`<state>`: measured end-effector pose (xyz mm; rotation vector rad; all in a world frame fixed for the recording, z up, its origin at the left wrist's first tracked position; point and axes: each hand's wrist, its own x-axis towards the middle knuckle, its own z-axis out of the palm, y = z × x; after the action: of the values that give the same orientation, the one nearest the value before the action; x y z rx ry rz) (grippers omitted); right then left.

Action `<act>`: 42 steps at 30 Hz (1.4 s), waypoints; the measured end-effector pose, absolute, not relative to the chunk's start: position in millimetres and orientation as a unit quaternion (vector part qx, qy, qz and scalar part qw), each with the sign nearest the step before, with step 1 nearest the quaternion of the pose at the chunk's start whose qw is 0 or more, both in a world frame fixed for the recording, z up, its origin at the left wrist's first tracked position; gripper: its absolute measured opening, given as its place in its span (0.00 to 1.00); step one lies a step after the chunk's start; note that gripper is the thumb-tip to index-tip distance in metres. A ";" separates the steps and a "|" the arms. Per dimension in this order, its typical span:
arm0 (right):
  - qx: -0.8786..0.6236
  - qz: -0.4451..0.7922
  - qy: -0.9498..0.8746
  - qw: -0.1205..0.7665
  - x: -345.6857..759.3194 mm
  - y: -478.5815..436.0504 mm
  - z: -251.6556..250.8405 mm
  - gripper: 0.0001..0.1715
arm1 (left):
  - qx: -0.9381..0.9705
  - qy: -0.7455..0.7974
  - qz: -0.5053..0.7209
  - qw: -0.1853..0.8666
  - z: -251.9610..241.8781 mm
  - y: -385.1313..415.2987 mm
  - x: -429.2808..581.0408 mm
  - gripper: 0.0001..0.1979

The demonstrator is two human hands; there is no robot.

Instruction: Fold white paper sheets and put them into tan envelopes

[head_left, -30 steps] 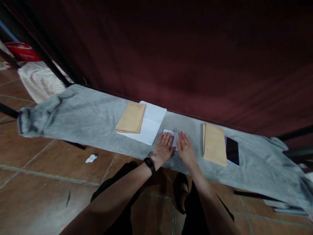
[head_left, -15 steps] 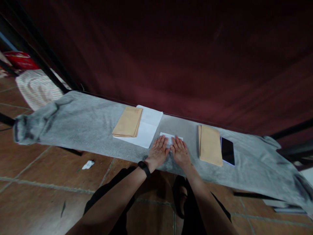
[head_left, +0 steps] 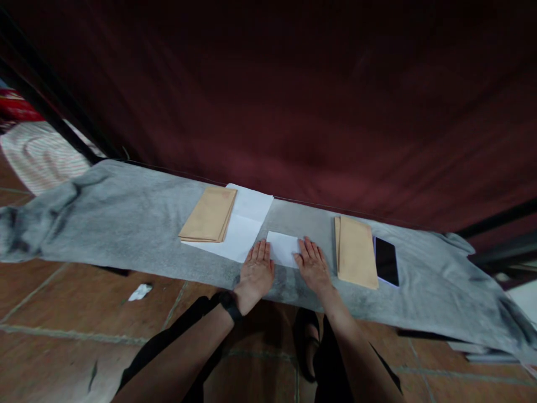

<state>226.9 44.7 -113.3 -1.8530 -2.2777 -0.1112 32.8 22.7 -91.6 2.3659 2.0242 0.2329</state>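
Observation:
A small folded sheet of white paper (head_left: 283,248) lies flat on the grey cloth between my hands. My left hand (head_left: 257,271) rests flat at its left edge, fingers stretched out, with a dark band on the wrist. Flat at the paper's right edge lies my right hand (head_left: 313,265), its fingertips touching the paper. Left of my hands, a stack of brown envelopes (head_left: 208,215) sits partly on larger white sheets (head_left: 247,224). On the right is another stack of brown envelopes (head_left: 357,252).
Beside the right envelopes lies a phone (head_left: 386,261), screen up. The grey cloth (head_left: 126,218) covers a narrow bench against a dark red curtain (head_left: 293,112). A crumpled white tissue (head_left: 140,291) is on the tiled floor, and a striped cloth (head_left: 46,154) hangs at far left.
My hands have slid apart from the middle of the folded paper to its two sides, uncovering it. The whole view has shifted slightly.

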 end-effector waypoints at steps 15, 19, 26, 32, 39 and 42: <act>-0.631 -0.014 -0.771 0.084 231.0 44.9 -110.6 0.33 | 0.811 0.577 0.093 0.002 -91.4 -14.6 43.1 0.35; -0.643 -0.018 -0.758 0.107 232.1 43.4 -107.8 0.32 | 0.798 0.599 0.065 -0.002 -90.7 -16.6 42.7 0.37; -0.557 0.062 -0.812 0.163 200.8 23.2 -98.6 0.32 | 0.796 0.604 0.034 -0.011 -96.0 -19.0 46.9 0.37; -0.521 0.116 -0.837 0.119 186.9 4.1 -102.1 0.34 | 0.806 0.591 0.025 -0.007 -92.6 -20.4 46.0 0.35; -0.525 0.076 -0.842 0.098 206.8 10.8 -101.5 0.33 | 0.808 0.589 0.021 0.007 -85.9 -21.7 45.7 0.38; -0.533 0.065 -0.840 0.083 217.5 16.5 -99.3 0.32 | 0.813 0.581 0.031 0.006 -83.8 -21.9 44.9 0.36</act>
<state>217.5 16.5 -99.3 -1.5904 -2.5079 0.1933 44.9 -21.9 -83.8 2.5450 1.8184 0.0984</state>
